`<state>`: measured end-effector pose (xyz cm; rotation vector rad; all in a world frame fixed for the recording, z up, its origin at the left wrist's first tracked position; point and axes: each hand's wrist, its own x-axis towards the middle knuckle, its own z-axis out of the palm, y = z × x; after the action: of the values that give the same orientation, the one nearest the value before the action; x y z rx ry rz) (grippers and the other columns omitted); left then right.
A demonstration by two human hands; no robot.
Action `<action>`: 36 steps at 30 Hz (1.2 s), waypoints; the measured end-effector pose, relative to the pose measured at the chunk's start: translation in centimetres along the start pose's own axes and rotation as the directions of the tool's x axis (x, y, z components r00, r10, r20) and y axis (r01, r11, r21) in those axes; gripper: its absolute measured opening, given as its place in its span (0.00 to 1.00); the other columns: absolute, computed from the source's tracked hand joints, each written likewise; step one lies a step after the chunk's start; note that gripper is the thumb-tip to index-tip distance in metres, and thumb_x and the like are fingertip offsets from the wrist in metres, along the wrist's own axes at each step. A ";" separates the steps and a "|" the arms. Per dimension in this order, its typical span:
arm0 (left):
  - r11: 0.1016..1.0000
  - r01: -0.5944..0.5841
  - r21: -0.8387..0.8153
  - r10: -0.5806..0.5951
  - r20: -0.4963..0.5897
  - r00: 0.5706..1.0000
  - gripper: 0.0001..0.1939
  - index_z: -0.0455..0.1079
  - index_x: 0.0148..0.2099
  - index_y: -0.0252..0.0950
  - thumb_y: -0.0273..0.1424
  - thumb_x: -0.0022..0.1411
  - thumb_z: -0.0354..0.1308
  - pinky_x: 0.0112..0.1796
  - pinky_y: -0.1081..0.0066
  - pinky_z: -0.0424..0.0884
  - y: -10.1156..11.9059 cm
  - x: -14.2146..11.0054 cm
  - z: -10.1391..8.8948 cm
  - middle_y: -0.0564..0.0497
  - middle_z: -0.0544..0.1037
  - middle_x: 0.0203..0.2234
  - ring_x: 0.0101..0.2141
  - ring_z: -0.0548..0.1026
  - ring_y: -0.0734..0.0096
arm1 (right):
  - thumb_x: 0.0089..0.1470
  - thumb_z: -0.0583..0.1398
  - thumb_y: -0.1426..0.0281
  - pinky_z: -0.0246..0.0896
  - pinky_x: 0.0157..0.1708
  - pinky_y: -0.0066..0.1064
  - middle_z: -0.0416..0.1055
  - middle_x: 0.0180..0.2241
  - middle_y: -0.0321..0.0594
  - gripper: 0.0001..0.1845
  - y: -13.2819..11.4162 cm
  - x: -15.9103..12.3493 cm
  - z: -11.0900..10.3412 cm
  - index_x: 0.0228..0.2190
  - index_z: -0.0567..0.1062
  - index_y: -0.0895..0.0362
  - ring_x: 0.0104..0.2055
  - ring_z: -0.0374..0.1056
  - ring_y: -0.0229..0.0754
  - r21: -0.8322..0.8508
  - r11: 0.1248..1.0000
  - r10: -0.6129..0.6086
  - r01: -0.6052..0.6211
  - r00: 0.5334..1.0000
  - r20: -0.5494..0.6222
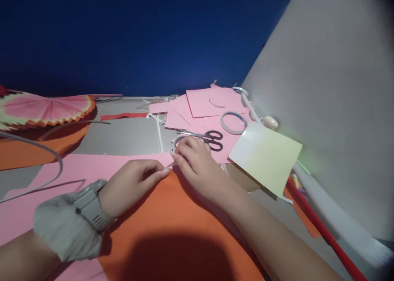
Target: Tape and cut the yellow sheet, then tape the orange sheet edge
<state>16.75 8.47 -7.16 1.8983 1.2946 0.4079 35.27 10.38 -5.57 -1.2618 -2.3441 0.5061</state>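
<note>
My left hand, with a grey watch and a grey scrunchie at the wrist, is closed in a pinch at the top edge of an orange paper sheet. Facing it, my right hand has its fingers bent together. Between the two fingertips runs a thin pale strip, pinched from both sides along the orange edge. Pink paper lies under the orange sheet. Just beyond my right fingers are black-handled scissors, and a roll of tape partly hidden behind the hand.
Several pink paper pieces and a tape ring lie at the back. A pale yellow square sheet is at right, near a red strip. Left stands a pleated paper fan. A blue wall closes the back.
</note>
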 end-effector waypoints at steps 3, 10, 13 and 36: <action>1.000 -0.004 -0.029 0.004 0.007 1.000 0.17 0.59 0.27 0.35 0.40 0.64 0.45 0.28 0.75 0.55 -0.2 -0.2 0.0 0.56 0.62 0.21 0.25 0.58 0.76 | 0.63 0.45 0.68 0.48 0.47 0.35 0.62 0.38 0.40 0.14 0.0 0.1 0.0 0.32 0.67 0.58 0.45 0.56 0.40 -0.015 1.000 0.023 -0.022 1.000 0.019; 0.989 -0.020 -0.145 0.020 0.002 1.000 0.15 0.65 0.32 0.36 0.40 0.64 0.46 0.32 0.75 0.58 0.0 0.2 0.0 0.56 0.69 0.26 0.29 0.64 0.75 | 0.62 0.47 0.69 0.48 0.48 0.35 0.61 0.38 0.40 0.11 -0.4 0.4 0.2 0.30 0.66 0.58 0.45 0.55 0.40 0.052 0.998 0.033 -0.035 0.999 0.040; 0.981 -0.068 -0.182 0.066 -0.016 0.998 0.14 0.67 0.35 0.36 0.38 0.65 0.46 0.36 0.75 0.58 0.1 0.3 0.2 0.56 0.71 0.30 0.33 0.66 0.75 | 0.62 0.47 0.68 0.49 0.48 0.35 0.61 0.37 0.39 0.11 -0.6 0.6 0.3 0.30 0.64 0.58 0.44 0.56 0.39 0.078 0.996 0.044 -0.049 0.997 0.063; 0.992 -0.116 -0.050 0.120 0.100 0.988 0.13 0.64 0.29 0.34 0.38 0.60 0.51 0.30 0.73 0.56 -0.5 0.2 -1.2 0.56 0.66 0.24 0.27 0.61 0.76 | 0.55 0.53 0.72 0.56 0.35 0.37 0.66 0.38 0.48 0.11 6.3 0.4 -4.1 0.41 0.69 0.60 0.40 0.62 0.50 -0.559 0.790 0.283 -0.252 0.959 -0.032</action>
<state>15.77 9.25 -6.78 1.9384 1.1011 0.3908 41.60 14.51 -5.17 -1.8821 -2.4591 -0.0978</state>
